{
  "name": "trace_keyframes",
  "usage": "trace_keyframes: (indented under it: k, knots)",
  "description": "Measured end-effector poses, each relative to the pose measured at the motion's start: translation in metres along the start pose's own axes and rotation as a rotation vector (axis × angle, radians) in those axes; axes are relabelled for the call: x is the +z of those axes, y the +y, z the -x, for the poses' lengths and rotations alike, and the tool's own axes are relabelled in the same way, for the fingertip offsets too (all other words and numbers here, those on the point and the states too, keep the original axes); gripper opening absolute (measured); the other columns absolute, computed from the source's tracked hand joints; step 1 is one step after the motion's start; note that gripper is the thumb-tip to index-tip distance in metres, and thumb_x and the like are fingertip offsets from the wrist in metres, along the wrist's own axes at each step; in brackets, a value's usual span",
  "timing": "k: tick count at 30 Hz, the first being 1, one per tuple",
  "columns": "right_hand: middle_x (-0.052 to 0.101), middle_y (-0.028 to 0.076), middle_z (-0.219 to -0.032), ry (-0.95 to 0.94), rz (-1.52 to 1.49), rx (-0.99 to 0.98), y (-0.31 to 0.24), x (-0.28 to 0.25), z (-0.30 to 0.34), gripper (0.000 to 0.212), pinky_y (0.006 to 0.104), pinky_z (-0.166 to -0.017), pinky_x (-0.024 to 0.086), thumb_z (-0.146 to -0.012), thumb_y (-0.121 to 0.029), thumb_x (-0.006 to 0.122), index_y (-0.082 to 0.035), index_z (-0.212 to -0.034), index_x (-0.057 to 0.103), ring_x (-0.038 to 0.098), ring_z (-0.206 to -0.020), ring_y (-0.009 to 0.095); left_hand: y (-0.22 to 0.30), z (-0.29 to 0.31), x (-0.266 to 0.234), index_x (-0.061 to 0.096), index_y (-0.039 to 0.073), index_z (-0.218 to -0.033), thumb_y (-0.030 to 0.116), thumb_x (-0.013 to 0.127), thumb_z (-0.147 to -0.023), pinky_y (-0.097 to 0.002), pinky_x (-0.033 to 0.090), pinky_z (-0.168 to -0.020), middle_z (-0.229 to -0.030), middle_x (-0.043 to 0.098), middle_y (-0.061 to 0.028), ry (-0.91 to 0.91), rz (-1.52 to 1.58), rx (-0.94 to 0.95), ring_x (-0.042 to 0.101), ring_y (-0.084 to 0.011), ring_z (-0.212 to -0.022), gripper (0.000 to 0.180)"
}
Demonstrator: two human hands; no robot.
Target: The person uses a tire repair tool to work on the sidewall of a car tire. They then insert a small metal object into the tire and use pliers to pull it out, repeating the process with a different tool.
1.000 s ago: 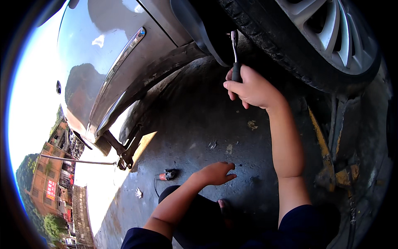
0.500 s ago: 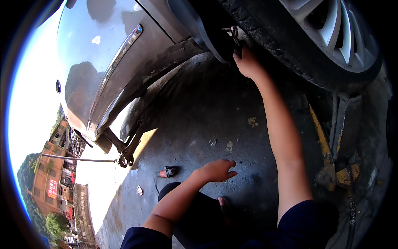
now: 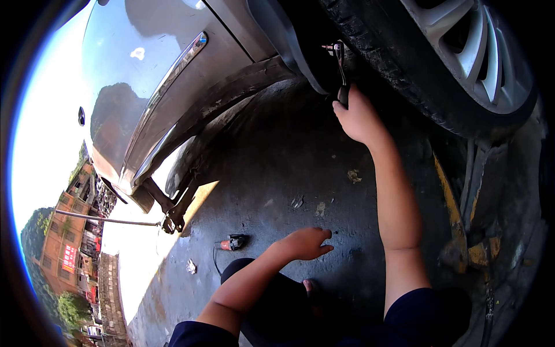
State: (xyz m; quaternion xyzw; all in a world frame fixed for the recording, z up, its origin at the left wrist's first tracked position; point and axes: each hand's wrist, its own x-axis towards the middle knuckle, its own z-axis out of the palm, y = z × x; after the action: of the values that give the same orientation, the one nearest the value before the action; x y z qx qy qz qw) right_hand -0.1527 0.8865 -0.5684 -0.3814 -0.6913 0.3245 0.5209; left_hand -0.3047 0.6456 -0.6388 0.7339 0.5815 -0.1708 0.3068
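My right hand (image 3: 359, 120) reaches up into the dark wheel well, wrapped round the black grip of a ratchet wrench (image 3: 340, 69). The wrench's shiny head meets a small metal fastener, perhaps a bolt (image 3: 328, 47), between the car body (image 3: 231, 46) and the tyre (image 3: 393, 69). Deep shadow hides what lies behind it. My left hand (image 3: 306, 243) hangs over the floor with nothing in it, its thumb apart from the loosely bent fingers.
A red and black corded power tool (image 3: 232, 243) lies on the dark floor left of my left hand. A lift arm (image 3: 173, 214) stands under the car's sill at left. Yellow-edged metal parts (image 3: 457, 214) stand at right, below the alloy wheel (image 3: 474, 52).
My right hand and the wrench sit slightly lower and further right in the picture, with the wrench handle more upright. The whole view has shifted a little. My left hand hardly differs.
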Motion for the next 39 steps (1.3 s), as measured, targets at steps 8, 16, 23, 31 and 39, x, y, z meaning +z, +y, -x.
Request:
trace_keyframes:
  k: [8, 16, 23, 31, 39]
  knots:
    - [0.063, 0.01, -0.074, -0.467, -0.603, 0.153, -0.047, -0.023, 0.023, 0.018, 0.0311, -0.052, 0.045, -0.09, -0.016, 0.064, -0.002, -0.091, 0.052, 0.055, -0.056, 0.015, -0.001, 0.005, -0.001, 0.056, 0.003, -0.126, 0.041, 0.055, -0.098, -0.0469, 0.05, -0.093, -0.115, 0.066, -0.0223, -0.05, 0.021, -0.028, 0.062, -0.0399, -0.11, 0.047]
    - [0.062, 0.012, -0.074, -0.305, -0.232, 0.081, -0.034, -0.021, 0.017, 0.017, 0.0339, -0.058, 0.049, -0.089, -0.013, 0.064, -0.002, -0.095, 0.052, 0.058, -0.06, 0.019, -0.005, -0.005, 0.006, 0.057, 0.004, -0.125, 0.04, 0.056, -0.098, -0.0471, 0.05, -0.091, -0.113, 0.066, -0.021, -0.018, 0.006, -0.021, 0.062, -0.04, -0.109, 0.045]
    - [0.066, 0.013, -0.077, -0.461, -0.089, 0.191, -0.027, -0.034, -0.004, 0.017, 0.0317, -0.049, 0.047, -0.089, -0.013, 0.065, 0.0, -0.095, 0.056, 0.055, -0.05, 0.017, -0.004, -0.005, 0.011, 0.057, 0.005, -0.124, 0.04, 0.056, -0.098, -0.0474, 0.05, -0.091, -0.114, 0.066, -0.0205, 0.004, 0.027, -0.012, 0.062, -0.039, -0.11, 0.044]
    - [0.069, 0.013, -0.081, -0.371, -0.126, 0.131, -0.044, -0.028, 0.017, 0.022, 0.0353, -0.05, 0.049, -0.094, -0.02, 0.062, -0.001, -0.103, 0.054, 0.06, -0.056, 0.019, -0.003, -0.007, 0.012, 0.058, 0.003, -0.122, 0.04, 0.056, -0.098, -0.0478, 0.05, -0.09, -0.112, 0.066, -0.0223, -0.004, 0.025, -0.008, 0.062, -0.0402, -0.108, 0.044]
    - [0.063, 0.011, -0.07, -0.529, -0.51, 0.155, -0.06, -0.033, 0.029, 0.018, 0.0277, -0.045, 0.045, -0.094, -0.016, 0.063, -0.003, -0.098, 0.052, 0.055, -0.047, 0.014, -0.005, -0.005, 0.008, 0.058, 0.002, -0.122, 0.039, 0.056, -0.098, -0.0478, 0.05, -0.091, -0.112, 0.066, -0.0223, -0.03, 0.012, -0.013, 0.062, -0.0404, -0.108, 0.044]
